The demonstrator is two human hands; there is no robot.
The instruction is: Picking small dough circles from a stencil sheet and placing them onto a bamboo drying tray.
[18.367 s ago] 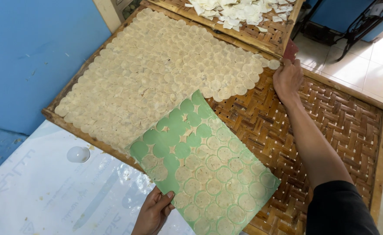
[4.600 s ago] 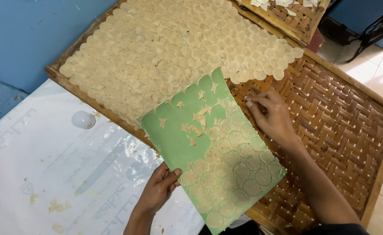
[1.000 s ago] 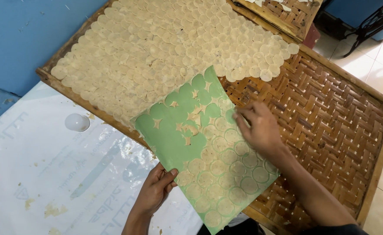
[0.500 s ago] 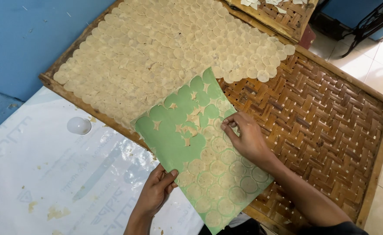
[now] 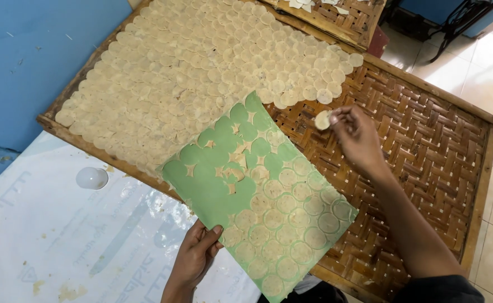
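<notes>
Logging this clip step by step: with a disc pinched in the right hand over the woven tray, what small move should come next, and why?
Probably set the disc down at the edge of the laid discs. The right hand holds it just above bare weave of the woven tray, right beside the last row, while the left hand steadies the green sheet, which has more discs on it.

Bare forearms w/ dark sleeve (image 5: 437,289) on right arm.

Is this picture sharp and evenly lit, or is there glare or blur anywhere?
Head view: soft, even light, weak shadows; mild sheen on the plastic sheet at lower left. The right hand and the pale disc it pinches look slightly motion-blurred. The left hand, the green sheet and the woven tray are sharp. Tray edges bow a little: wide-angle lens.
</notes>
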